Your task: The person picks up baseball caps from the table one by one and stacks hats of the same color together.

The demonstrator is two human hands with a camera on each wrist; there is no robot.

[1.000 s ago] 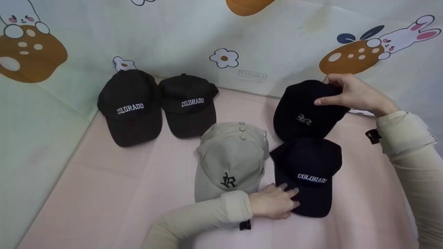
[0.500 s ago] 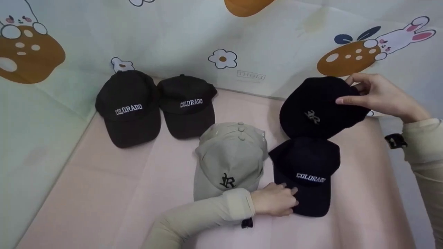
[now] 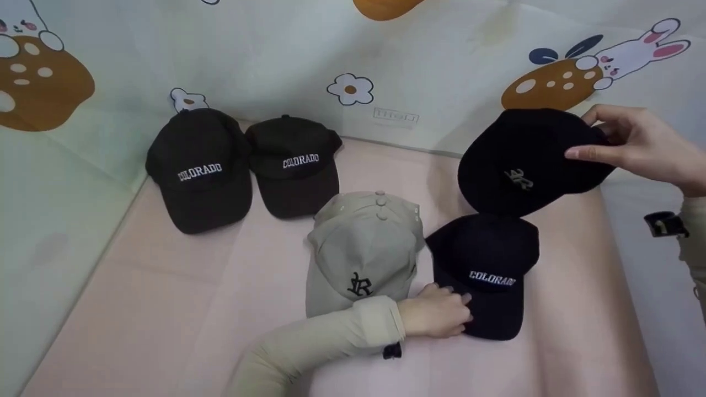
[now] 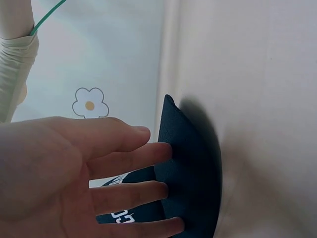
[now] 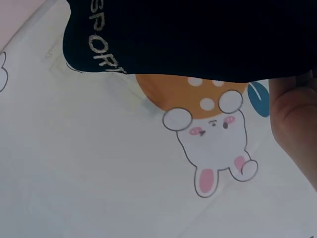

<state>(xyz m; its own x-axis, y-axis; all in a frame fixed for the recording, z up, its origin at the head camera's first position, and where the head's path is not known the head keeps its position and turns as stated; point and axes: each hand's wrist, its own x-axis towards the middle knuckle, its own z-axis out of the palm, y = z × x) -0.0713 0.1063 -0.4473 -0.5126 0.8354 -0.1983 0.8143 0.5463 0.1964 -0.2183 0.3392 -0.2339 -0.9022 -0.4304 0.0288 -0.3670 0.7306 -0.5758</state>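
My right hand [image 3: 634,144] pinches the back of a dark navy baseball cap [image 3: 529,154], thumb on top, above the right rear of the table. Its front bears an R-like monogram; in the right wrist view the same cap [image 5: 198,39] shows SPORT lettering along its side. Just below it lies a navy cap [image 3: 496,242] marked COLORADO. On that cap's brim rest the fingertips of my left hand [image 3: 436,313]. The left wrist view shows the fingers [image 4: 129,196] nearly straight against the brim [image 4: 190,163]. Left of it lies a beige cap [image 3: 369,248] with a black monogram, partly covered by my left sleeve.
Two dark COLORADO caps, a larger one [image 3: 201,165] and a smaller one [image 3: 295,165], sit side by side at the back left. A pink cloth [image 3: 165,309] covers the table. Behind it rises a white printed backdrop [image 3: 265,60] with rabbits and flowers.
My right hand has moved right and slightly up, drawing the monogrammed navy cap along and tilting it. The left hand stays on the brim of the COLORADO cap.
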